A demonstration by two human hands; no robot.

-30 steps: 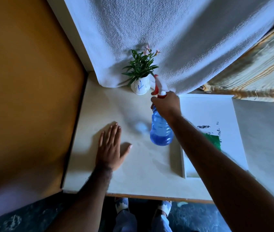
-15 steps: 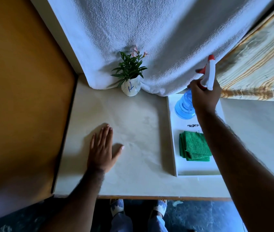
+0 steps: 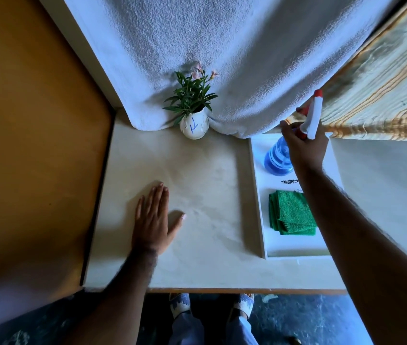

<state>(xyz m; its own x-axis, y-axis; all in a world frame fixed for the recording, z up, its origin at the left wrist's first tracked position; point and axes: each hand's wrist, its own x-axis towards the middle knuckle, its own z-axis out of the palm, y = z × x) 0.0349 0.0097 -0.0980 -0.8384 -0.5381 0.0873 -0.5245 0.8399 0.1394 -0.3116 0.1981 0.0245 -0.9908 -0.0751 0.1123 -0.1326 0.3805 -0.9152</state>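
The table [image 3: 210,270] bears the left hand [image 3: 151,217], flat with straight fingers, unmoved since a second ago. The spray bottle [image 3: 276,160] has gone from beside the plant [image 3: 191,100] to the far end of the tray [image 3: 297,250]. The right hand [image 3: 304,148] grips its neck.

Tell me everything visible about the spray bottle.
The spray bottle has a ribbed, see-through blue body that looks plastic, and a white head with a red nozzle tip and trigger. The right hand grips its neck, head up, over the far end of the tray. Whether its base touches is unclear.
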